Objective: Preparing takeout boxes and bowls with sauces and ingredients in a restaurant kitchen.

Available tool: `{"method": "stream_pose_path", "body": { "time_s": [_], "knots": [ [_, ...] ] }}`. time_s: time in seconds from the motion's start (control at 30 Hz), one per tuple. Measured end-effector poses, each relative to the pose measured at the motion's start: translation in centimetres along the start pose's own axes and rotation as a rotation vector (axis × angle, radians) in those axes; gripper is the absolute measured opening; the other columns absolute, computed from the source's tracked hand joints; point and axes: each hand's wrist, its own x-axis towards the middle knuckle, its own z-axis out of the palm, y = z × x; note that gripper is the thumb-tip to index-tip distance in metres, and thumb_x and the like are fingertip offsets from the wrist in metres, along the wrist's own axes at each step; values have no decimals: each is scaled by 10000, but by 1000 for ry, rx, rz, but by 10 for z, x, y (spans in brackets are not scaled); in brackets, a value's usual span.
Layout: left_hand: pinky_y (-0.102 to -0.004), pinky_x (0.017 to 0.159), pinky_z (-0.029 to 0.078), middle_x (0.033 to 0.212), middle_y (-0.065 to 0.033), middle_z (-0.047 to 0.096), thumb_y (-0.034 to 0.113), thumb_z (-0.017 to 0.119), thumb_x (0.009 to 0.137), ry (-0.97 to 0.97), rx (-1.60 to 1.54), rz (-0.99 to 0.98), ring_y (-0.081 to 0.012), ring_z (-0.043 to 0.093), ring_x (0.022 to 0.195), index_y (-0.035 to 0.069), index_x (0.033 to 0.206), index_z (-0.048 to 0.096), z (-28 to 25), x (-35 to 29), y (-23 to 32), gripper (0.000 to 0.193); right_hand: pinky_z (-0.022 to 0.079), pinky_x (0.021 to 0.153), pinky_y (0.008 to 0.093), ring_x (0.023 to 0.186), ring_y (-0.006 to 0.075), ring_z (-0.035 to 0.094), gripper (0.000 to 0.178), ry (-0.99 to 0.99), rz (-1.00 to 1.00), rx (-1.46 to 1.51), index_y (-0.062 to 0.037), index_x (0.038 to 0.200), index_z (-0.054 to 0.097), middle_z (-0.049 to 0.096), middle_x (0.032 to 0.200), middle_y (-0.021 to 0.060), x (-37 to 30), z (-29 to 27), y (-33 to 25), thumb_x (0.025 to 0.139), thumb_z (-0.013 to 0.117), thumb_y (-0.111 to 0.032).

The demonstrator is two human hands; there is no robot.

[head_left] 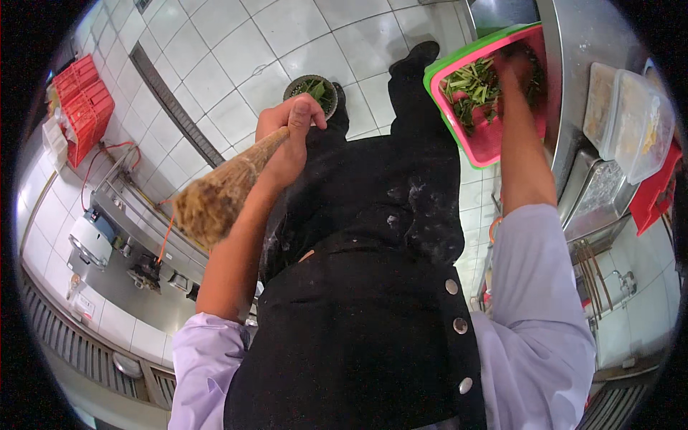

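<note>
My left hand (288,147) is closed around the narrow end of a brown straw hand broom (223,188). Its wide, bristly end flares toward the lower left, over my left forearm. My right hand (517,68) reaches down into a pink tub (489,152) at the upper right. Cut green stalks and leaves (473,86) lie in that tub, around the hand. Blur and shadow hide its fingers. Just beyond my left hand, a round bowl or basket (290,92) with green leaves sits on the floor by my foot.
A green rim (434,70) surrounds the pink tub. Metal counter (570,64) and clear plastic containers (641,129) line the right. Red crates (84,107) stand at the far left, above a steel counter (118,287). A drain grate (172,100) crosses the white tiled floor (247,54).
</note>
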Motion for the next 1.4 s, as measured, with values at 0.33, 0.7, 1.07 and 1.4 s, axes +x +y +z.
{"method": "stream_pose_path", "body": {
  "time_s": [0.33, 0.7, 1.07, 1.4],
  "knots": [
    [-284, 577, 241, 669, 47, 408, 529, 325, 1141, -34, -88, 0, -70, 312, 645, 23, 822, 638, 14, 20, -12, 675, 517, 1001, 498, 1155, 438, 660, 415, 369, -217, 498, 14, 1284, 599, 694, 1230, 237, -86, -15, 85, 896, 709, -86],
    [-293, 574, 230, 652, 59, 368, 510, 340, 1141, 16, 29, -91, -73, 295, 637, 25, 819, 645, -13, 8, -25, 657, 526, 1042, 512, 1266, 410, 646, 673, 262, 96, 179, -23, 1346, 662, 671, 1347, 259, 30, 13, 55, 890, 749, -510],
    [-297, 575, 237, 653, 45, 378, 498, 346, 1145, -55, 18, 21, -78, 306, 637, 16, 815, 643, 0, 37, -2, 655, 514, 1044, 437, 1203, 421, 653, 748, 326, 349, 903, 51, 1401, 583, 665, 1346, 270, -64, -6, 97, 893, 822, -444],
    [-305, 573, 248, 647, 27, 403, 514, 341, 1142, -160, 9, 72, -90, 321, 636, 21, 809, 643, 20, 50, 18, 667, 475, 1103, 481, 1316, 401, 596, 609, 312, -239, 536, -85, 1452, 593, 634, 1431, 198, -15, 25, 190, 932, 768, -349]
  ]
}}
